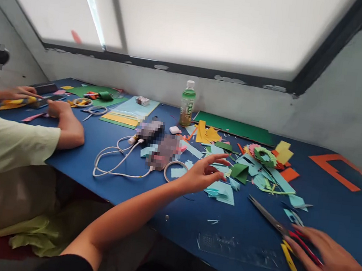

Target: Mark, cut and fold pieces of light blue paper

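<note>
My left hand [203,173] reaches over the paper scraps in the middle of the table. Its fingers are bent but apart, and I see nothing between them. Beneath and beyond them lie light blue paper pieces [226,194] and a dark green folded piece [239,172]. At the lower right, my right hand [333,262] grips scissors [268,214] by their red and yellow handles, the blades pointing away to the left. Past the scissors' tips sits a round paper flower [264,155] with green, pink and orange parts. A clear ruler [236,250] lies near the table's front edge.
A green-labelled bottle [187,105] stands by the wall. White cables [111,168] run to blurred devices, with a tape roll [175,170] beside them. An orange paper frame [335,170] lies far right. At left, a co-worker's hands [57,109] work near paper.
</note>
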Motion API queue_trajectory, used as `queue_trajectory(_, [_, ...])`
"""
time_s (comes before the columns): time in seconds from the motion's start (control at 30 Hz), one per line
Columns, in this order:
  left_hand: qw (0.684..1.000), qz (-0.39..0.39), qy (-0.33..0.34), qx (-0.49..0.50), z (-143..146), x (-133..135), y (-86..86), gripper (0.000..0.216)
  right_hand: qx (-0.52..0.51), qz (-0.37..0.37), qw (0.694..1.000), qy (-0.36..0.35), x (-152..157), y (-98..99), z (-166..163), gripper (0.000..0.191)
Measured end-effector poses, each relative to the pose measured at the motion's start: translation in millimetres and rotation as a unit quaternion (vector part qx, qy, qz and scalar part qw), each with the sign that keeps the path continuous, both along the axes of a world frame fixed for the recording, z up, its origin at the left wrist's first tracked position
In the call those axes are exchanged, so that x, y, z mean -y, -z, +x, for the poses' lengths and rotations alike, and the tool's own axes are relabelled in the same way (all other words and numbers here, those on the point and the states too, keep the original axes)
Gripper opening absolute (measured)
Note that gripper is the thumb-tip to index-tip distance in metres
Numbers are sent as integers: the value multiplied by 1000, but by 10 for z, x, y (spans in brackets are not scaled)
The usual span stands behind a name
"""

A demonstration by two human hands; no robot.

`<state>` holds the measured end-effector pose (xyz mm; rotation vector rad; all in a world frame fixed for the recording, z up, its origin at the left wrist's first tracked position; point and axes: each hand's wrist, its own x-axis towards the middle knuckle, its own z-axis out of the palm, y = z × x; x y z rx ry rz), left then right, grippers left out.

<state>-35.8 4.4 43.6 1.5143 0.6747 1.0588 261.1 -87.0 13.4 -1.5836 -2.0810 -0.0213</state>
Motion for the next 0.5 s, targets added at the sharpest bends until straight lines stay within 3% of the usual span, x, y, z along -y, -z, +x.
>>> queue_trajectory(0.1, [1000,0,16,-11,24,16,5,45,-36,-31,997,-68,-192,-308,-566,28])
queue_trajectory(0.2, [1000,-2,21,-23,45,16,15,43,-50,-29,992,-115,-438,-448,-973,25])
queue_trajectory(0.37, [999,3,12,-42,56,-23,25,42,-33,-41,985,-161,-651,-385,-1084,20])
queue_trajectory(0.5, [997,22,-14,-78,83,-29,61,41,-62,-72,986,-136,-684,-299,-1041,18])
